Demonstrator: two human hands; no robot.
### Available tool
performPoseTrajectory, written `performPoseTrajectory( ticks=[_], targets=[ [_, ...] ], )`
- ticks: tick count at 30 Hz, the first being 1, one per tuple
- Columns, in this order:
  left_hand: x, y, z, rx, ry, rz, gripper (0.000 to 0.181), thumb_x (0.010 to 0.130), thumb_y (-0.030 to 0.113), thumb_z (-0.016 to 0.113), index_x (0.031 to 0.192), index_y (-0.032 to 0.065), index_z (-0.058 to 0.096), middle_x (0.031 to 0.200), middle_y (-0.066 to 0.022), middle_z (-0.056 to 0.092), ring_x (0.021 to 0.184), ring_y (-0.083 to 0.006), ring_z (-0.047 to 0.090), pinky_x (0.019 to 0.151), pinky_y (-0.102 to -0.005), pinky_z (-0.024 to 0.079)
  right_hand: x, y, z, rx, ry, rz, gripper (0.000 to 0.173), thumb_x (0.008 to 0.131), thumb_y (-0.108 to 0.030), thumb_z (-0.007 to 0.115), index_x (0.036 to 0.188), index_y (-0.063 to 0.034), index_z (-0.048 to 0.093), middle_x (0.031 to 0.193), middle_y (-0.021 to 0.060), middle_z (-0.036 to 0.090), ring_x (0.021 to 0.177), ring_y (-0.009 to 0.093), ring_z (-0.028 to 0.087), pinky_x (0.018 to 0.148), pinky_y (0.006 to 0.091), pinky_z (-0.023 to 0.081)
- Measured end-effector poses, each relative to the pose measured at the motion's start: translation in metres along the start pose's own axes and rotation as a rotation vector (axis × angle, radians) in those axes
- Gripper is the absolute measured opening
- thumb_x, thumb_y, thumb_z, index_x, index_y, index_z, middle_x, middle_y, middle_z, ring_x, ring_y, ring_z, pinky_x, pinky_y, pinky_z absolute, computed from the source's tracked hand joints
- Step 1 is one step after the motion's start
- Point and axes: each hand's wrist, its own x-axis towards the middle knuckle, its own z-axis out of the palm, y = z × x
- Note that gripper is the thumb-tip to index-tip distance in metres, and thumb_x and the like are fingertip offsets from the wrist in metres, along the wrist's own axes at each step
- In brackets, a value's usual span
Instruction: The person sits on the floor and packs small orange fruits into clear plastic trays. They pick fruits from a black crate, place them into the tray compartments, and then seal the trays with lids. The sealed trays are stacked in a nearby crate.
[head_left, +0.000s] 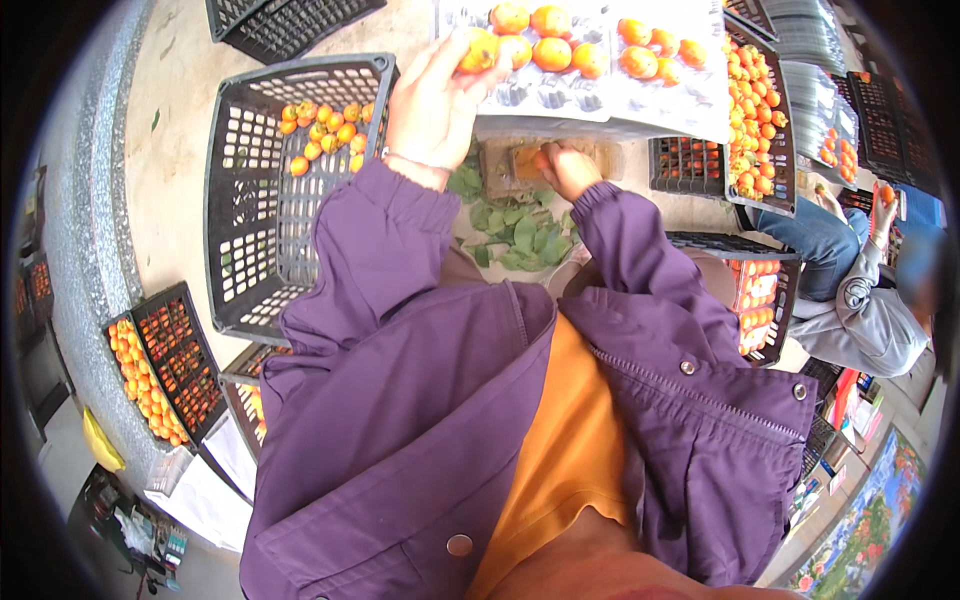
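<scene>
My left hand (433, 109) is raised at the left edge of a clear plastic tray (536, 96) and has a persimmon (477, 51) between thumb and fingers. Several orange persimmons (552, 54) sit in the tray's cups. A second cluster of persimmons (651, 54) lies in the cups to the right. Lower down, my right hand (571, 169) is curled over a shallow tan box (523, 160) on the ground. Something orange shows at its fingertips; whether it is gripped is unclear. Green leaves (525, 232) lie on the ground below the box.
A black plastic crate (214, 202) at left holds persimmons (330, 135) in its far end. Full crates (787, 161) stand at right, near stacked clear trays (804, 94). Another filled crate (180, 360) is at lower left. A seated co-worker (862, 300) at right holds a persimmon.
</scene>
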Motion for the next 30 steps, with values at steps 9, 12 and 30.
performPoseTrajectory(
  ticks=[9,12,30],
  targets=[
    [-0.009,-0.006,0.014,0.244,-0.076,-0.049,0.037,0.090,0.012,0.058,0.123,0.0015,0.045,0.112,-0.0114,0.057,0.092,-0.0203,0.060,0.077,-0.0286,0.050,0.004,-0.073,-0.211,0.071,0.527,-0.359,0.031,0.076,-0.006,0.067,0.106,-0.0025,0.058,0.090,0.0133,0.061,0.083,0.029,0.061,0.073,0.0349,0.049],
    [-0.005,-0.010,0.015,0.226,-0.170,-0.066,0.043,0.089,0.008,0.058,0.128,0.0012,0.041,0.114,-0.0107,0.056,0.096,-0.0201,0.059,0.079,-0.0294,0.049,0.051,-0.050,-0.216,-0.189,0.522,-0.302,0.027,0.078,-0.010,0.065,0.104,-0.0047,0.059,0.093,0.0120,0.063,0.085,0.031,0.061,0.076,0.0364,0.049],
    [-0.009,-0.010,0.015,0.654,-0.016,0.179,0.034,0.086,0.008,0.062,0.116,-0.0043,0.051,0.109,-0.0114,0.061,0.094,-0.0160,0.061,0.080,-0.0274,0.050,-0.011,-0.079,-0.170,0.664,0.168,-0.242,0.040,0.079,-0.003,0.068,0.116,-0.0026,0.055,0.096,0.0046,0.060,0.077,0.009,0.055,0.071,0.0229,0.048]
  ],
)
